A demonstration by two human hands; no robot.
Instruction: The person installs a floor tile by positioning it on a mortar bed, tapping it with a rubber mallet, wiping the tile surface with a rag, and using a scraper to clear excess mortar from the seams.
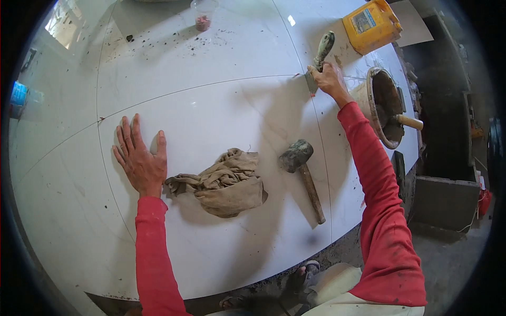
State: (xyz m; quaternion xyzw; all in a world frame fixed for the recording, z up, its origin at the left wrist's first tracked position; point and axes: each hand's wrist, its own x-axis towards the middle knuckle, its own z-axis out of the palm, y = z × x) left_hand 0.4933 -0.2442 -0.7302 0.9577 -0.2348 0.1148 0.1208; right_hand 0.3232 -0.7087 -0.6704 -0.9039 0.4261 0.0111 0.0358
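Note:
My left hand [139, 160] lies flat on the glossy white tiles [211, 116], fingers spread, just left of a crumpled brown cloth [226, 184]. At the far right, my right hand [331, 79] is closed on a putty knife [324, 46] close to its blade. The knife's stained handle sticks up past my fingers, and its blade is partly hidden beside a tile joint. A small red piece [312, 95] shows at that joint. Between my arms lies a rubber mallet [297, 155] with a dark head and a wooden handle.
A dirty bucket [361, 97] lies tipped to the right of my right forearm, a wooden handle [409, 122] sticking out. Behind it is a yellow jerrycan [371, 26]. A clear cup [203, 15] stands at the back among dark crumbs. A blue container [19, 95] is far left.

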